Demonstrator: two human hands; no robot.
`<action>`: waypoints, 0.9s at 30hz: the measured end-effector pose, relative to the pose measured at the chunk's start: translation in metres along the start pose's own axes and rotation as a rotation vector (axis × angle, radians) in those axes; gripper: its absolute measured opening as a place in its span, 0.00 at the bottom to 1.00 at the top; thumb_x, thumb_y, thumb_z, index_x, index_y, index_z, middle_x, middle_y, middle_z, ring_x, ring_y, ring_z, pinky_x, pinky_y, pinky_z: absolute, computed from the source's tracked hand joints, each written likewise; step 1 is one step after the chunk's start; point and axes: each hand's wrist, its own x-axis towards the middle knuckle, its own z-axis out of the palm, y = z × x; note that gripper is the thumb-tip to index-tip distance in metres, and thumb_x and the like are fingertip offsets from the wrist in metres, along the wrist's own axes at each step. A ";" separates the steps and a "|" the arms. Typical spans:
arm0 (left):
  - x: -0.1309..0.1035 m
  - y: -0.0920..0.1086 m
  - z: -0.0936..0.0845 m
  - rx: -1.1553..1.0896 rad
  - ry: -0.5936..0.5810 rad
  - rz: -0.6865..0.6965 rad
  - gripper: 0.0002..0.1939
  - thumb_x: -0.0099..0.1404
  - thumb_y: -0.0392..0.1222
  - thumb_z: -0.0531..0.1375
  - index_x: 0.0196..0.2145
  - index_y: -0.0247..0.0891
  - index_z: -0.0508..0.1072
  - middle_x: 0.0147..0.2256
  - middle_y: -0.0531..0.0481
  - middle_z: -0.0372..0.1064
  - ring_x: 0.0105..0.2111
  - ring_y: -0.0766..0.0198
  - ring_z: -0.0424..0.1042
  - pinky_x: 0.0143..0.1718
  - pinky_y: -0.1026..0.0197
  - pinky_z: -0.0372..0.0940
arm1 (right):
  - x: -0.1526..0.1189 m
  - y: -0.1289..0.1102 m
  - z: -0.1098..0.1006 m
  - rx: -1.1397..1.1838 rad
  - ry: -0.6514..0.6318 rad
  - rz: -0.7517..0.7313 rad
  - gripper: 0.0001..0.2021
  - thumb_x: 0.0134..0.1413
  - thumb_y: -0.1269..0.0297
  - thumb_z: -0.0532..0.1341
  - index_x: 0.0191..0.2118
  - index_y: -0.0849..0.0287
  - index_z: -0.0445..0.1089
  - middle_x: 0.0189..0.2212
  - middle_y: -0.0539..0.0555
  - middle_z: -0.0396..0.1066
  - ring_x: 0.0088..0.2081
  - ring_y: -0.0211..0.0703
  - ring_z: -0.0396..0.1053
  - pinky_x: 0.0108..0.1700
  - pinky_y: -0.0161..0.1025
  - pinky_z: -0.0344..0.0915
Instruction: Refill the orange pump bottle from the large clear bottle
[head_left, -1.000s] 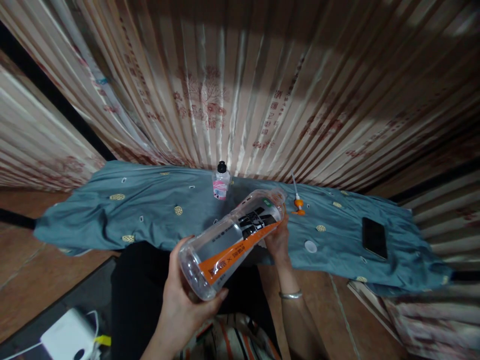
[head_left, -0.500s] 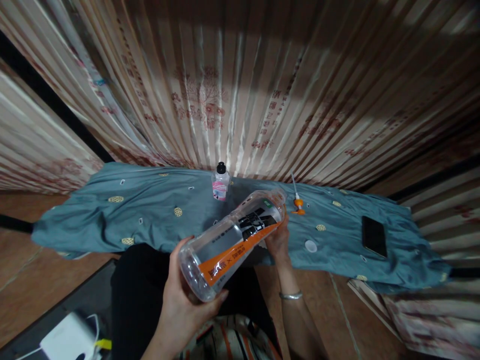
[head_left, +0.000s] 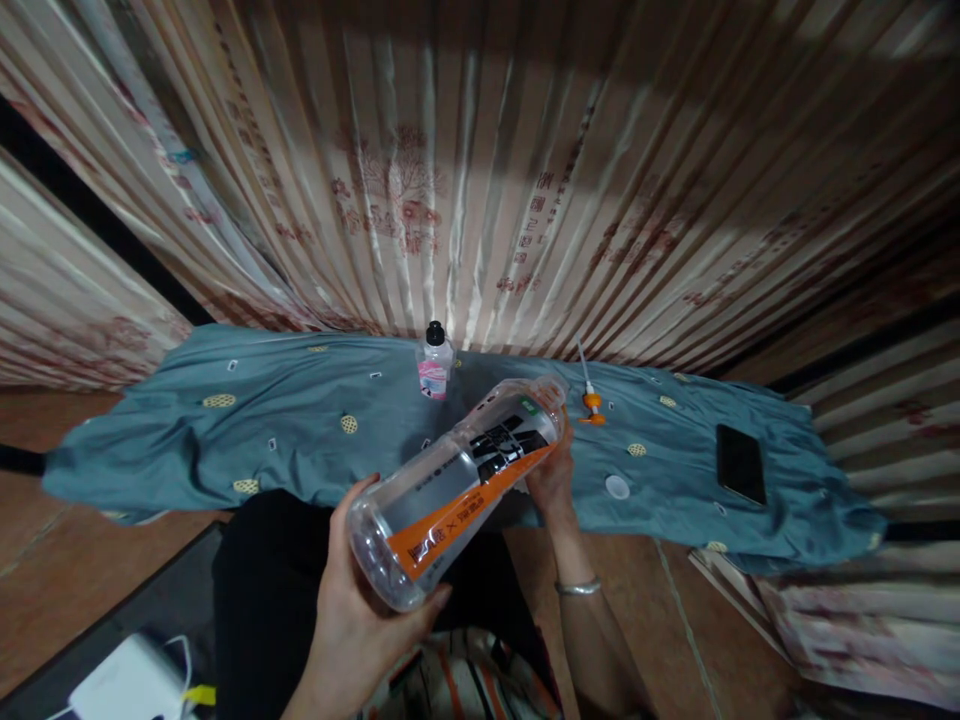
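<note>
A large clear plastic bottle [head_left: 450, 490] with an orange and black label is held tilted above my lap, its neck toward the upper right. My left hand [head_left: 356, 610] wraps round its base. Near the neck, my right hand [head_left: 553, 475] grips the far side, its fingers partly hidden behind the bottle. Beyond it, a small bottle [head_left: 435, 365] with a black cap and pink label stands on the teal cloth [head_left: 300, 400]. An orange pump head [head_left: 592, 402] with a thin tube lies to the right, and a round white disc [head_left: 617, 487] rests nearer me.
A black phone [head_left: 740, 464] lies at the right of the cloth. Pleated patterned curtains [head_left: 480, 200] hang behind it, with dark poles at both sides. At the lower left, a white box [head_left: 127, 680] with a cable sits on a dark surface [head_left: 142, 600].
The whole view has shifted slightly, so things appear a little further left. Both hands keep their hold on the large bottle, with its tilt nearly the same.
</note>
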 end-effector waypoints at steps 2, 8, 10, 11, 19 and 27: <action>0.000 0.000 0.000 -0.002 -0.004 0.001 0.46 0.46 0.52 0.75 0.61 0.43 0.66 0.56 0.43 0.69 0.57 0.44 0.74 0.63 0.40 0.66 | 0.000 0.001 0.000 0.003 -0.001 -0.015 0.32 0.46 0.50 0.66 0.56 0.58 0.59 0.40 0.61 0.81 0.38 0.55 0.81 0.36 0.47 0.78; 0.002 0.001 -0.001 0.007 -0.023 0.006 0.46 0.47 0.52 0.75 0.61 0.41 0.64 0.57 0.40 0.69 0.58 0.45 0.73 0.63 0.41 0.65 | 0.001 0.001 0.000 0.000 0.005 -0.034 0.29 0.50 0.49 0.65 0.54 0.57 0.61 0.38 0.59 0.80 0.36 0.54 0.80 0.36 0.47 0.77; 0.002 0.002 -0.002 0.023 -0.027 0.010 0.46 0.48 0.53 0.74 0.61 0.41 0.65 0.57 0.41 0.70 0.57 0.45 0.73 0.62 0.42 0.66 | 0.001 0.001 0.001 0.013 0.020 -0.055 0.28 0.50 0.49 0.65 0.53 0.57 0.61 0.39 0.59 0.80 0.37 0.54 0.80 0.37 0.47 0.77; 0.002 0.003 -0.002 0.032 -0.028 0.009 0.46 0.48 0.53 0.74 0.61 0.41 0.65 0.57 0.41 0.70 0.57 0.45 0.74 0.62 0.43 0.67 | 0.001 0.000 0.001 0.020 0.025 -0.066 0.27 0.51 0.49 0.65 0.53 0.56 0.60 0.39 0.60 0.80 0.38 0.53 0.80 0.38 0.47 0.77; 0.002 -0.001 -0.002 0.033 -0.022 -0.001 0.48 0.47 0.55 0.75 0.62 0.41 0.64 0.57 0.40 0.69 0.57 0.44 0.73 0.62 0.41 0.66 | 0.001 0.000 0.002 0.011 0.032 -0.062 0.26 0.51 0.47 0.64 0.51 0.55 0.60 0.38 0.58 0.80 0.37 0.51 0.79 0.36 0.43 0.76; 0.002 0.001 -0.002 0.035 -0.031 -0.004 0.47 0.46 0.52 0.75 0.61 0.41 0.65 0.57 0.39 0.69 0.56 0.44 0.74 0.61 0.39 0.66 | 0.001 0.000 0.001 -0.007 0.032 -0.058 0.27 0.50 0.49 0.65 0.52 0.55 0.60 0.41 0.59 0.79 0.40 0.52 0.79 0.38 0.44 0.76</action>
